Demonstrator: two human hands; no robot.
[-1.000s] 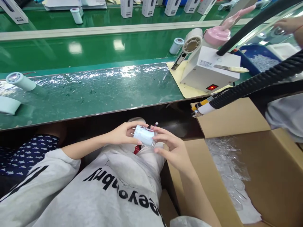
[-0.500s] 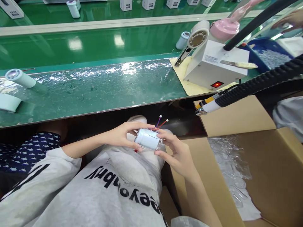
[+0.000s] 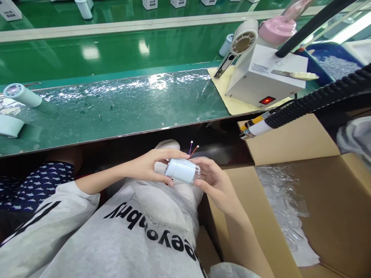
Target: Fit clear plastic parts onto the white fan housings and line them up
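Note:
A light-blue cylinder point(image 3: 182, 170) with a clear plastic end lies sideways above my lap. My left hand point(image 3: 155, 165) grips its left end between thumb and fingers. Around the clear right end point(image 3: 198, 172), the thumb and fingers of my right hand point(image 3: 214, 180) are closed. Thin red and blue wires point(image 3: 192, 151) with small white plugs stick up behind the cylinder. Part of the cylinder's far side is hidden by my fingers.
The green workbench point(image 3: 124, 112) runs ahead, with light-blue housings point(image 3: 23, 95) at left. A white box-shaped device point(image 3: 266, 79) with a lit red switch stands at right. A black corrugated hose point(image 3: 313, 100) hangs over a cardboard box point(image 3: 333, 200) holding clear plastic parts point(image 3: 284, 197).
My right fingers have shifted outward to the cylinder's clear end, uncovering more of its blue side. The wires have moved slightly left. My left hand keeps its grip.

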